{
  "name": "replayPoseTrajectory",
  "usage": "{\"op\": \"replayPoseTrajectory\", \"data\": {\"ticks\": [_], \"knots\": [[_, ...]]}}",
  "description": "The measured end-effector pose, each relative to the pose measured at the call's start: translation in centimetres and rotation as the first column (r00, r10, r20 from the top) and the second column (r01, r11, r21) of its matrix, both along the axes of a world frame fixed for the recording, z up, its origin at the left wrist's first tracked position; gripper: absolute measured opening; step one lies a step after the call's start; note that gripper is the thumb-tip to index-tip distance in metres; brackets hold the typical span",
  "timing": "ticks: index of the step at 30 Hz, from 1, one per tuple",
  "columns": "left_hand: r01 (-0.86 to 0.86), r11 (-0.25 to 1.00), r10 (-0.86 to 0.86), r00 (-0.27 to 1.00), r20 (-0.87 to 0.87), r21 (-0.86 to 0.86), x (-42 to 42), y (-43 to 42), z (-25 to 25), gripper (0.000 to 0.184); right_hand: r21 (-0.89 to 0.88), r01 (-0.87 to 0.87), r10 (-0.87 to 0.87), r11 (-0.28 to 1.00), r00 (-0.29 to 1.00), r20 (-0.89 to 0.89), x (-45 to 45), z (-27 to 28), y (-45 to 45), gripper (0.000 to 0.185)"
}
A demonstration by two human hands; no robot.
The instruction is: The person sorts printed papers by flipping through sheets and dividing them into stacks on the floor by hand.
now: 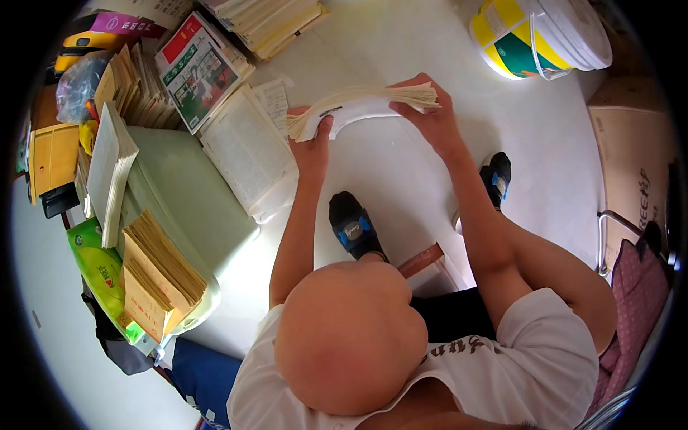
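Observation:
A thick bundle of pages [358, 104] is stretched between my two hands and bowed in an arch above the floor. My left hand [313, 147] grips its left end, thumb on the near face. My right hand [430, 118] holds the right end, fingers behind and thumb in front. Just left of the bundle lie a large open printed book [247, 147] and a small sheet of text [272, 104]. A magazine with a red and green cover [197, 72] rests beyond them.
At the left, a pale green surface [179, 179] bears paper stacks [163, 276] and a green packet [97, 265]. A lidded white bucket [541, 36] stands at the upper right, a cardboard box [634, 165] at the right. Slippered feet [352, 226] are below the hands.

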State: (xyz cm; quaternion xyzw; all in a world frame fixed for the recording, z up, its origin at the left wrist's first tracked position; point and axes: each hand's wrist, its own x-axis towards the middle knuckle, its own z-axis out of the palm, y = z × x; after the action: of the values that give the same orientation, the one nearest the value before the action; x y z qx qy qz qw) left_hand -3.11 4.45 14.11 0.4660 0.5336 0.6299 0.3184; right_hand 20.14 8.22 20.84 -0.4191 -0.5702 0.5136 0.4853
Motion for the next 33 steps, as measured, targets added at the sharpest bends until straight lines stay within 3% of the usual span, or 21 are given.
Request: {"op": "replayPoseTrajectory", "data": {"ticks": [3, 7, 11, 13, 15, 17, 19, 20, 22, 24, 25, 27, 28, 30, 31, 32, 33], "knots": [[0.058, 0.991, -0.057, 0.998, 0.012, -0.116, 0.1, -0.7, -4.1, 0.03, -0.147, 0.038, -0.042, 0.988, 0.999, -0.025, 0.3, -4.9, 0.1, 0.018], [0.151, 0.958, -0.156, 0.988, -0.003, -0.244, -0.1, -0.6, -5.3, 0.035, -0.27, -0.06, 0.054, 0.961, 0.998, -0.028, 0.2, -7.1, -0.4, 0.019], [0.154, 0.966, -0.163, 0.986, -0.024, -0.209, -0.4, -0.3, -5.8, 0.036, -0.186, -0.096, 0.096, 0.978, 0.995, -0.01, 0.3, -8.5, -0.3, 0.023], [0.16, 0.939, -0.175, 0.984, -0.021, -0.305, -0.5, -0.2, -5.2, 0.036, -0.174, 0.105, -0.054, 0.979, 0.959, 0.28, 0.1, -8.0, -0.3, 0.03], [0.184, 0.936, -0.187, 0.982, 0.018, -0.299, -0.4, -0.4, -4.4, 0.039, -0.159, 0.1, -0.052, 0.982, 0.958, 0.281, 0.9, -8.3, 0.8, 0.038], [0.209, 0.931, -0.2, 0.978, 0.06, -0.301, -0.1, -1.1, -3.5, 0.042, -0.3, 0.102, 0.006, 0.948, 0.941, 0.338, 1.0, -6.5, 1.7, 0.042], [0.306, 0.885, -0.164, 0.91, 0.38, -0.352, 0.4, -1.7, -2.9, 0.055, -0.288, 0.048, 0.028, 0.956, 0.967, 0.254, 0.8, -7.5, 2.5, 0.041], [0.306, 0.884, -0.162, 0.91, 0.382, -0.354, 0.6, -2.0, -3.3, 0.055, -0.313, 0.034, 0.054, 0.949, 0.961, 0.27, 0.6, -8.0, 2.7, 0.042], [0.393, 0.819, -0.019, 0.747, 0.665, -0.419, 0.8, -3.0, -5.1, 0.062, -0.342, 0.019, 0.086, 0.94, 0.953, 0.29, 0.8, -10.7, 3.2, 0.043], [0.4, 0.783, 0.034, 0.738, 0.674, -0.477, 0.9, -3.5, -7.9, 0.063, -0.23, 0.035, 0.076, 0.973, 0.888, 0.453, 1.0, -15.1, 3.4, 0.044], [0.408, 0.74, 0.088, 0.729, 0.678, -0.535, 1.0, -4.2, -9.3, 0.065, -0.242, 0.028, 0.088, 0.97, 0.886, 0.454, 1.2, -16.4, 3.0, 0.044], [0.392, 0.762, 0.072, 0.739, 0.67, -0.515, 1.1, -5.3, -11.9, 0.066, -0.233, 0.117, 0.065, 0.965, 0.758, 0.649, 1.5, -18.4, 2.6, 0.043], [0.38, 0.785, 0.046, 0.751, 0.658, -0.489, 1.1, -5.5, -12.4, 0.067, -0.239, 0.108, 0.076, 0.965, 0.758, 0.648, 0.9, -17.4, 2.2, 0.043], [0.345, 0.775, 0.044, 0.806, 0.59, -0.53, 1.1, -6.1, -12.8, 0.067, 0.264, 0.111, -0.281, 0.958, 0.531, 0.799, -0.6, -15.7, -0.1, 0.04], [0.322, 0.766, 0.02, 0.853, 0.521, -0.557, 1.2, -6.2, -12.7, 0.067, 0.252, 0.102, -0.266, 0.962, 0.536, 0.801, -1.7, -15.9, -1.3, 0.04], [0.309, 0.773, 0.042, 0.846, 0.532, -0.554, 1.4, -6.3, -12.6, 0.055, 0.083, 0.084, -0.118, 0.993, 0.762, 0.637, -2.8, -16.0, -2.2, 0.04], [0.3, 0.772, 0.057, 0.846, 0.53, -0.561, 1.2, -6.5, -12.5, 0.055, -0.077, 0.017, 0.015, 0.997, 0.917, 0.398, -3.8, -16.1, -3.1, 0.04]]}}
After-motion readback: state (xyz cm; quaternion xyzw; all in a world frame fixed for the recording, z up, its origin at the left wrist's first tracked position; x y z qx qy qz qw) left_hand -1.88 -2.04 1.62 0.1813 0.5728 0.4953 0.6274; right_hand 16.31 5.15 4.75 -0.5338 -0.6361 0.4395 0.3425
